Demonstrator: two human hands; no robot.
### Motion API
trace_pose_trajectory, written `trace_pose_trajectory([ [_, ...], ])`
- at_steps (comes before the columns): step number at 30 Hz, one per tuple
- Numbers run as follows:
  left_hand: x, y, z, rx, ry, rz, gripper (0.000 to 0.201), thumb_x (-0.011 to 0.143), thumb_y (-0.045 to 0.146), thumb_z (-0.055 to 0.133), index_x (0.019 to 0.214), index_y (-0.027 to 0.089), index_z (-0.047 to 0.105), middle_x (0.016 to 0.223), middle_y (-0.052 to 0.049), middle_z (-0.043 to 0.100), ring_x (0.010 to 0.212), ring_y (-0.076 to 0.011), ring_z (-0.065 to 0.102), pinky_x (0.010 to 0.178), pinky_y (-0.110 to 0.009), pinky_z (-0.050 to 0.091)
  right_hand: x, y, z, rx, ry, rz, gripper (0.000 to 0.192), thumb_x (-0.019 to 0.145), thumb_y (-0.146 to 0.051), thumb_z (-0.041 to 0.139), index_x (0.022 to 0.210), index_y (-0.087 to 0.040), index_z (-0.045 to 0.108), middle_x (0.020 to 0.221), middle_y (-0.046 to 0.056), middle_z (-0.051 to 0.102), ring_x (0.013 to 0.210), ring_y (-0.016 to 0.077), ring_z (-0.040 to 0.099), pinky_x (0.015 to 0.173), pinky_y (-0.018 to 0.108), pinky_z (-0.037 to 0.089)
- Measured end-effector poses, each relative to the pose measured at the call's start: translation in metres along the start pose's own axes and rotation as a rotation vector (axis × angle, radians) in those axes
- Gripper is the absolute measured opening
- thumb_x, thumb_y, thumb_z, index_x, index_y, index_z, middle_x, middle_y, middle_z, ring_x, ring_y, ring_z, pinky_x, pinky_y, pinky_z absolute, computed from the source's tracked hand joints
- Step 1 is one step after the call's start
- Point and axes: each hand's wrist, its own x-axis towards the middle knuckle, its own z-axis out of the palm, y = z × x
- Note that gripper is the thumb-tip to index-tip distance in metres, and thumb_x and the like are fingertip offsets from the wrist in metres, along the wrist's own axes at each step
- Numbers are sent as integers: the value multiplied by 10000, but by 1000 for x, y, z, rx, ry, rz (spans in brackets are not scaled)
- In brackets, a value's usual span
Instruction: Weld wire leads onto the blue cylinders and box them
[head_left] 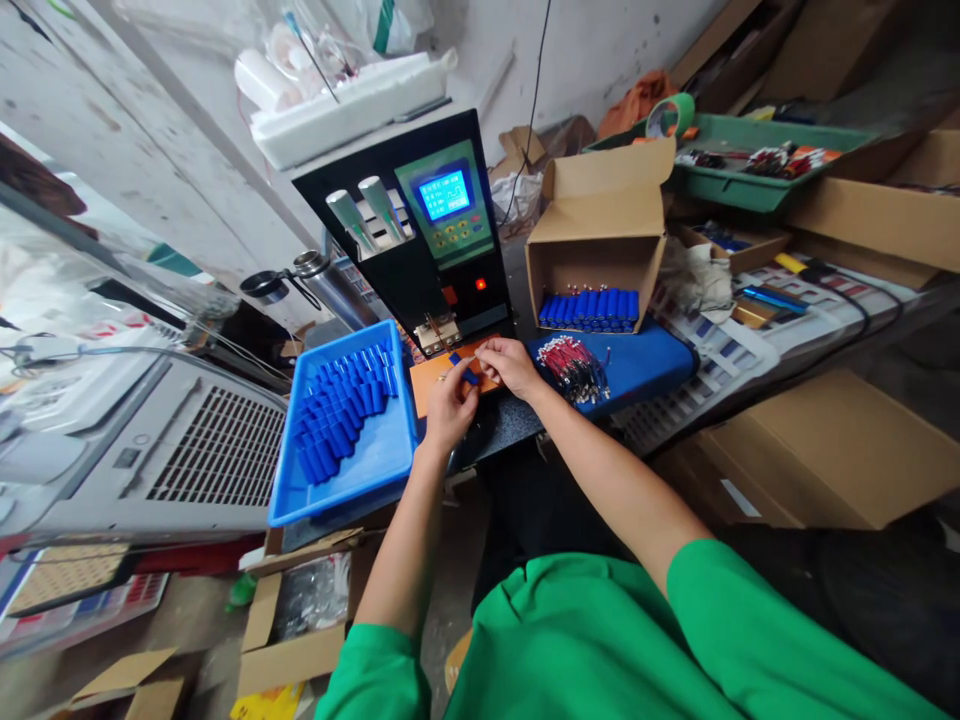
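Green-sleeved arms reach forward, both hands (450, 400) (508, 362) in pinching grip on blue cell (470, 376).

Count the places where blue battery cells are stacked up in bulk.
2. One pile lies in the blue tray left of the left hand; one row sits in the open cardboard box behind the right hand. More cells may be hidden underneath.
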Motion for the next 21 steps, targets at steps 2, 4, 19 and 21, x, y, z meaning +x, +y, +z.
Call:
trace_pose_trajectory([
  [2,-2,0,1,-58,12,-34,490,854,249,638,1342,215,606,980,-71,684,875,-199,649,847,-353,536,-1,-1,0,8,0,10,343,689,-458,770,690,-189,557,557,-55,520,461,62,419,402,182,291],
  [4,-2,1,1,-134,35,-76,449,872,280,630,1316,215,621,951,-59,683,839,-186,644,828,-341,532,-1,-2,0,8,4,22,348,693,-461,770,694,-191,551,565,-54,523,462,62,419,402,184,292],
  [19,24,5,-1,-303,146,-266,224,855,392,679,884,170,677,777,-19,658,681,-138,567,659,-262,480,3,-3,5,5,49,38,265,771,-340,717,669,-183,531,524,-63,497,432,47,390,401,171,283],
  [21,24,7,0,-300,158,-265,217,858,385,673,895,171,676,796,-26,672,699,-146,581,668,-268,488,3,-5,8,-13,67,52,261,773,-342,716,672,-183,536,530,-60,502,435,48,390,400,171,278],
])
